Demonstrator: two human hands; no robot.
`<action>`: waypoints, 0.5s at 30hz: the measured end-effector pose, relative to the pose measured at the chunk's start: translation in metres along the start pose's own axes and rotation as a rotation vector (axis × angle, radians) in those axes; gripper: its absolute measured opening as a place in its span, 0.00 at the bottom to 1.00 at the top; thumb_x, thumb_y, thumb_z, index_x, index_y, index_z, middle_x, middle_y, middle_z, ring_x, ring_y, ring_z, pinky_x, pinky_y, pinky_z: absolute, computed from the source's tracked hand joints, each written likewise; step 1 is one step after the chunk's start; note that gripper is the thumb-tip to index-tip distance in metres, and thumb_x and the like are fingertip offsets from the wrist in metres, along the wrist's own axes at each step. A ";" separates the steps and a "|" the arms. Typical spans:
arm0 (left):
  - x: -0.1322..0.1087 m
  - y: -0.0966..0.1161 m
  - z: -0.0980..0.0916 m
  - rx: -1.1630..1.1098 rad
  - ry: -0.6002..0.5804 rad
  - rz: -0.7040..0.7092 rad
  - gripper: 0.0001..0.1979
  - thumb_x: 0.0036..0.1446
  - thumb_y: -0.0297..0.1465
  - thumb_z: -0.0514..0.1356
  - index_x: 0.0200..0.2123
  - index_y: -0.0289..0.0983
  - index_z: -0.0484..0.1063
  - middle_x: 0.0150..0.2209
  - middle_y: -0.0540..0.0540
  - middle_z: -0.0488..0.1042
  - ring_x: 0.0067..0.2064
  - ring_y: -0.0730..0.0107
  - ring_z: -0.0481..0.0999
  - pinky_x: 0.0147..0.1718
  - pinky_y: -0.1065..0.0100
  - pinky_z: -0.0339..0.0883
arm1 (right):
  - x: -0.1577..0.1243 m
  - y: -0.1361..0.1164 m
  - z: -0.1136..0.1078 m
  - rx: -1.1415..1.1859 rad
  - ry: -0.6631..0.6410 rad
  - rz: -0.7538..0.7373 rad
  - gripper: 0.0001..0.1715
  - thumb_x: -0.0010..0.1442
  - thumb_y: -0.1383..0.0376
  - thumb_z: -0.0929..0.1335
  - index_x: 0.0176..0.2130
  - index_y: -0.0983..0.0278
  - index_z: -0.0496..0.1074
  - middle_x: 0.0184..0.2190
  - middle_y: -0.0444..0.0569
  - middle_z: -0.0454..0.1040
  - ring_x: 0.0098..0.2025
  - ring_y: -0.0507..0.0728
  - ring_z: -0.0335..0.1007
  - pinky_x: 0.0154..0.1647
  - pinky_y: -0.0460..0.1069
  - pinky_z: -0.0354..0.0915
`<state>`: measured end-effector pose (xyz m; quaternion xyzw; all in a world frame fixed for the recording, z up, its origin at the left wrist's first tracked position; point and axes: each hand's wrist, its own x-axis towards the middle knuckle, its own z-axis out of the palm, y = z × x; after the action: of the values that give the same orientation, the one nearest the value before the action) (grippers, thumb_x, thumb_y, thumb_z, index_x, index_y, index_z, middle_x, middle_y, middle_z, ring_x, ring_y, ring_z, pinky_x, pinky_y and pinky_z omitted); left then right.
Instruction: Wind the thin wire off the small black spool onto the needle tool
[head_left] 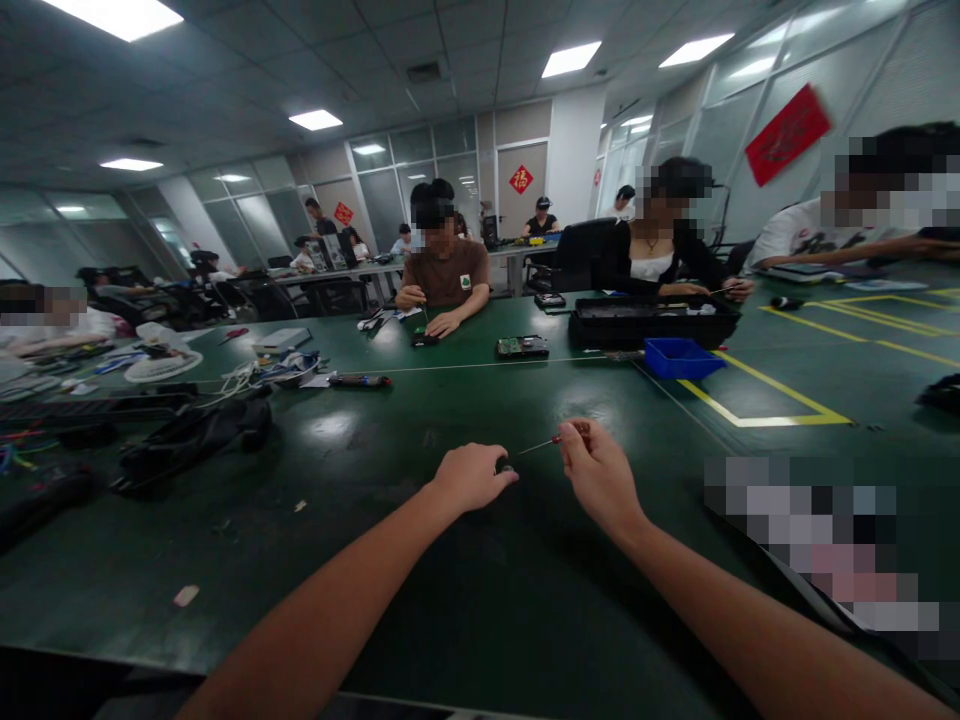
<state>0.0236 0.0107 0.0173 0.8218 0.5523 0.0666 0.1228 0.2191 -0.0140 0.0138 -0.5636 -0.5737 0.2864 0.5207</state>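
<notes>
In the middle of the head view, my right hand (600, 475) grips a small screwdriver (538, 446) by its reddish handle. Its thin metal shaft points left, toward my left hand (472, 477). Between the thumb and fingers of that left hand sits a small dark object (505, 468), mostly hidden, whose kind I cannot make out. The screwdriver's tip is close to this object; whether they touch I cannot tell. Both hands are over the green tabletop (420, 560).
Ahead lie a green circuit board device (522, 346), a blue bin (682, 357) and a long black tray (652, 322). A dark pen-like tool (360, 381) and tangled cables (289, 368) are left. Across the table a person (446, 275) works with a small tool.
</notes>
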 end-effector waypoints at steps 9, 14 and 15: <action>0.003 -0.007 0.000 -0.079 0.050 0.041 0.14 0.59 0.42 0.59 0.40 0.39 0.75 0.39 0.42 0.78 0.39 0.58 0.76 0.36 0.61 0.66 | 0.002 -0.001 -0.003 0.024 0.042 -0.018 0.21 0.66 0.47 0.61 0.39 0.60 0.69 0.25 0.43 0.68 0.26 0.55 0.65 0.29 0.50 0.60; -0.006 -0.033 -0.017 -0.713 0.208 -0.089 0.08 0.53 0.36 0.63 0.35 0.39 0.76 0.33 0.45 0.75 0.32 0.65 0.72 0.31 0.65 0.60 | 0.002 -0.003 -0.002 0.061 0.042 -0.012 0.19 0.66 0.49 0.61 0.38 0.60 0.68 0.25 0.42 0.67 0.26 0.55 0.64 0.29 0.50 0.60; -0.010 -0.041 -0.023 -0.858 0.230 -0.135 0.07 0.53 0.35 0.62 0.34 0.38 0.76 0.31 0.46 0.73 0.29 0.68 0.69 0.28 0.66 0.58 | 0.002 -0.003 -0.002 0.068 0.042 -0.013 0.19 0.65 0.49 0.61 0.38 0.60 0.68 0.25 0.42 0.67 0.26 0.55 0.63 0.28 0.50 0.60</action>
<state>-0.0224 0.0188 0.0284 0.6458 0.5373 0.3725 0.3943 0.2200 -0.0132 0.0178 -0.5475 -0.5564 0.2906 0.5533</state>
